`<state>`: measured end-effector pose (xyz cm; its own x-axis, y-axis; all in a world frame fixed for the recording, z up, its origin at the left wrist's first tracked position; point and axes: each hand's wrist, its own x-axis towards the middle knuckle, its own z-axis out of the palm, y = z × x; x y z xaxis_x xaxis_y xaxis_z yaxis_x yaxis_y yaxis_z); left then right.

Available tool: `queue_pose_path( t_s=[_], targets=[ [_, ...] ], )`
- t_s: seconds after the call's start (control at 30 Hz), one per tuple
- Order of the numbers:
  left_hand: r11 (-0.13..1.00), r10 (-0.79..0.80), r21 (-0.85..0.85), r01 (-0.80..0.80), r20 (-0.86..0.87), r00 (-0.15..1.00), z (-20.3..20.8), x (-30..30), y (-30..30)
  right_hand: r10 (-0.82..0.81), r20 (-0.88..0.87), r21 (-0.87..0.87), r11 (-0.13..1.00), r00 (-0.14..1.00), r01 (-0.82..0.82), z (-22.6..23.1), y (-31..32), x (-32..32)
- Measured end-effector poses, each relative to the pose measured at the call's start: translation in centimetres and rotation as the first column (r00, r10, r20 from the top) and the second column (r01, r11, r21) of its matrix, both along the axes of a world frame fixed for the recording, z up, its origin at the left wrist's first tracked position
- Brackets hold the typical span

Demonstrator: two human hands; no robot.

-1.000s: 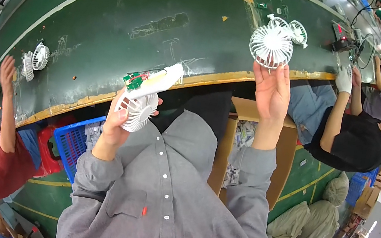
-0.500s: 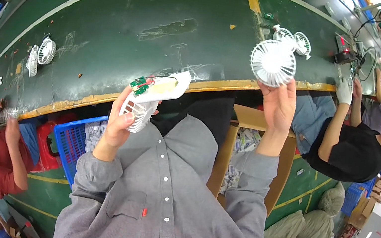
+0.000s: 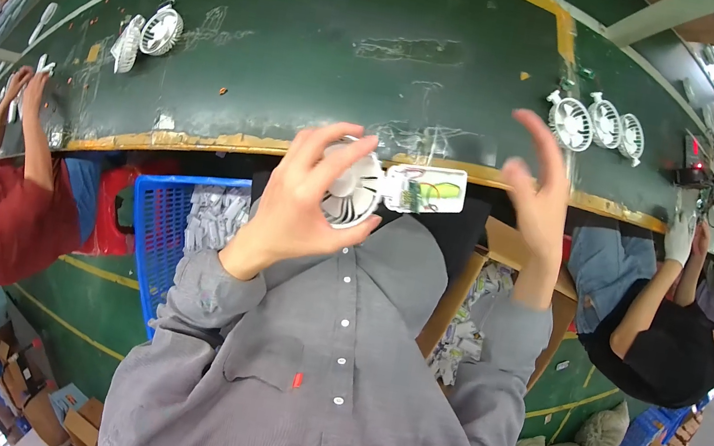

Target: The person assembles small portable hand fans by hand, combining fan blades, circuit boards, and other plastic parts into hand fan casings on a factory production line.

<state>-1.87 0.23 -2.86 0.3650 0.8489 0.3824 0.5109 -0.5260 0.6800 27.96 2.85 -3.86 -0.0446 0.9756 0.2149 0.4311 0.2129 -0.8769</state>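
My left hand is closed around the round caged head of a small white handheld fan, just off the bench's front edge. From its head the open handle shell points right, with a green circuit board, thin wires and a yellow-green part showing inside. Empty, with thumb and fingers apart and slightly blurred, my right hand hovers over the bench edge to the right of that handle. Beyond it on the bench stand three white fan heads in a row, the closest being this fan head.
Two more fan heads lie on the green bench at left. Below its edge are a blue crate of small white parts and a cardboard box of packets. Co-workers sit left and right.
My right hand has let go of a white fan head, which now stands with the two others on the bench. My left hand has brought its fan rightward, turning the handle's open side into view.
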Motion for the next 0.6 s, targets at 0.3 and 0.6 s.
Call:
queue_pose_path(
  t_s=[0.3, 0.6],
  targets=[
    [0.964, -0.24, 0.085, 0.253, -0.141, 0.961, 2.8, 0.0, 0.1, 0.3, -0.124, -0.278, 0.905, 0.946, -0.323, -0.2, -8.7, -8.0],
    [0.969, -0.246, -0.086, 0.232, -0.418, 0.874, 1.4, 0.0, 1.7, 0.174, -0.667, -0.358, 0.778, 0.725, -0.516, -2.8, -12.9, -5.8]
  ],
)
